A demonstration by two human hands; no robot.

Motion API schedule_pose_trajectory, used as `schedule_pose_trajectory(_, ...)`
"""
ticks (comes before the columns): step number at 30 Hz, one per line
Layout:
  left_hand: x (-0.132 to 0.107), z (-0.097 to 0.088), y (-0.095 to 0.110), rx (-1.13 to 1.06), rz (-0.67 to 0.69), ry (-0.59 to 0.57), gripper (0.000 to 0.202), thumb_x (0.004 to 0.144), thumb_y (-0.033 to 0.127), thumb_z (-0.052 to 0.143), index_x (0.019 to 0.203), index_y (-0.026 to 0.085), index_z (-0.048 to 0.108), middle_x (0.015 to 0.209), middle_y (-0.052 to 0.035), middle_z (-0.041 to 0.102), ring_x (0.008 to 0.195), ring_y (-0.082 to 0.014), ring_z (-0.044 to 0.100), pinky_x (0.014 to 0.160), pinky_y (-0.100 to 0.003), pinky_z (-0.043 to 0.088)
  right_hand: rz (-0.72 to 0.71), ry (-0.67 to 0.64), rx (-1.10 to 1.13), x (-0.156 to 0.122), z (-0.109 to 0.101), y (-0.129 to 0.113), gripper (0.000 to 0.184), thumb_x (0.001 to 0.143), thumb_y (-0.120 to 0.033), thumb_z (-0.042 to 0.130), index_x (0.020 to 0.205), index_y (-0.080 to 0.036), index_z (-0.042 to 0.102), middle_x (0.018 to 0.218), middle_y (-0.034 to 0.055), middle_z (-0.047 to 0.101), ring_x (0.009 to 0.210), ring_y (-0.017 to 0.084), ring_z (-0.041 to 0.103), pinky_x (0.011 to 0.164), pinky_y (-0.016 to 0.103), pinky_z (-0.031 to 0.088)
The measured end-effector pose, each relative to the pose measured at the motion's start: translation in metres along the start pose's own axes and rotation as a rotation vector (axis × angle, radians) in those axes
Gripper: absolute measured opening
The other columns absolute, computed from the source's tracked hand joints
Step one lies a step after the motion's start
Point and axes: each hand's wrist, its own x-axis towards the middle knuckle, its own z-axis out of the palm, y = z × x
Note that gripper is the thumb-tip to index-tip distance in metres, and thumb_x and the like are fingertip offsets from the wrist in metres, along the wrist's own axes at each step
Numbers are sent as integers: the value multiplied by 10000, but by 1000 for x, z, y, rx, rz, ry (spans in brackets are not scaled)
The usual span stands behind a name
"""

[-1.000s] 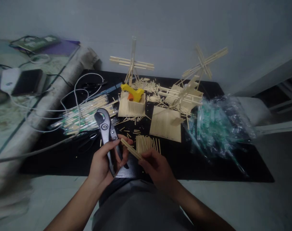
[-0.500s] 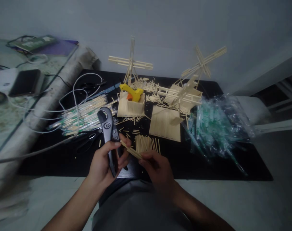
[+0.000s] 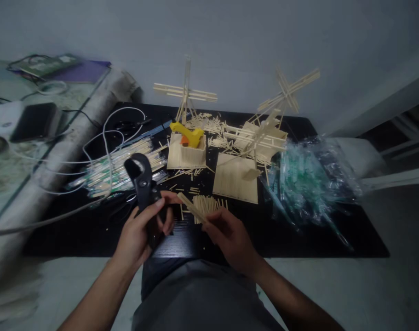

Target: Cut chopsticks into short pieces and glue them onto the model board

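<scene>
My left hand (image 3: pixel 135 230) is wrapped round the handles of a dark pipe cutter (image 3: pixel 142 181), its curved jaw pointing up and away from me. My right hand (image 3: pixel 232 234) pinches a few thin wooden sticks (image 3: pixel 192 208) between thumb and fingers. Their free ends point up and left, close to the left fingertips. Whether those fingertips touch the sticks I cannot tell. Just behind the held sticks, a row of short cut sticks (image 3: pixel 209 202) lies on the black table (image 3: pixel 181 241).
Behind stand stick-built windmill shapes (image 3: pixel 186 92) and a box on a board (image 3: pixel 176 154) with a yellow glue gun (image 3: pixel 192 135) in it. A stick panel (image 3: pixel 233 177) lies to its right. Wrapped sticks (image 3: pixel 116 165) and white cables (image 3: pixel 104 124) are left, plastic wrappers (image 3: pixel 309 179) right.
My left hand has moved left with the pipe cutter, which has turned, and its fingers have come off the sticks' far end. The right hand still holds the sticks, which now tilt up more.
</scene>
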Motion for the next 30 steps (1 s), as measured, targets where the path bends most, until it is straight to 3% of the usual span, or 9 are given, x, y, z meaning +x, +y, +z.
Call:
schedule_pose_trajectory(2, -1, -16, 1, 295, 110, 60, 408, 935, 536, 846, 1119, 172, 842, 691, -10, 707, 597, -143, 596, 638, -263, 537, 5, 15, 28, 2, -4, -8, 297, 981, -490, 850, 947, -242, 689, 807, -31, 685, 658, 120, 522, 632, 267, 435)
schedule_pose_trajectory(5, -5, -37, 2, 784, 146, 34, 502, 931, 650, 822, 1159, 205, 852, 949, -68, 841, 824, -237, 754, 781, -328, 610, -18, 12, 56, 3, -9, -14, 319, 977, -520, 871, 978, -245, 710, 843, -20, 718, 659, 120, 523, 648, 278, 457)
schedule_pose_trajectory(9, -13, -51, -1, 1116, 260, -25, 542, 1028, 657, 676, 1359, 244, 794, 1221, -82, 875, 1080, -311, 827, 1009, -423, 654, -76, -18, 43, 4, -11, -15, 271, 1009, -504, 842, 1066, -243, 798, 856, -16, 734, 651, 118, 527, 651, 283, 470)
schedule_pose_trajectory(12, -16, -51, -2, 1194, 406, -66, 534, 1086, 582, 610, 1477, 242, 737, 1393, -108, 838, 1240, -328, 811, 1147, -480, 630, -125, -22, -11, 5, -10, -13, 239, 1021, -468, 824, 1100, -243, 852, 845, -18, 731, 643, 116, 522, 658, 287, 482)
schedule_pose_trajectory(15, -16, -49, -2, 1204, 461, -133, 514, 1110, 547, 603, 1514, 253, 725, 1482, -117, 808, 1330, -341, 791, 1224, -523, 598, -154, -15, -83, 5, -11, -12, 232, 1027, -442, 814, 1135, -248, 884, 837, -13, 739, 652, 126, 542, 666, 294, 491)
schedule_pose_trajectory(25, -12, -38, 0, 1135, 450, -292, 507, 1136, 484, 631, 1595, 285, 707, 1546, -108, 782, 1389, -333, 785, 1199, -464, 636, -213, -21, -182, 4, -16, -15, 268, 1081, -490, 775, 1129, -275, 926, 800, -4, 726, 681, 159, 593, 737, 323, 532)
schedule_pose_trajectory(30, -11, -38, 0, 1170, 482, -302, 509, 1132, 457, 633, 1590, 249, 711, 1483, -124, 816, 1281, -316, 838, 1138, -416, 669, -225, -14, -233, 5, -18, -16, 297, 1089, -515, 756, 1062, -271, 923, 782, -2, 721, 689, 169, 609, 771, 333, 552)
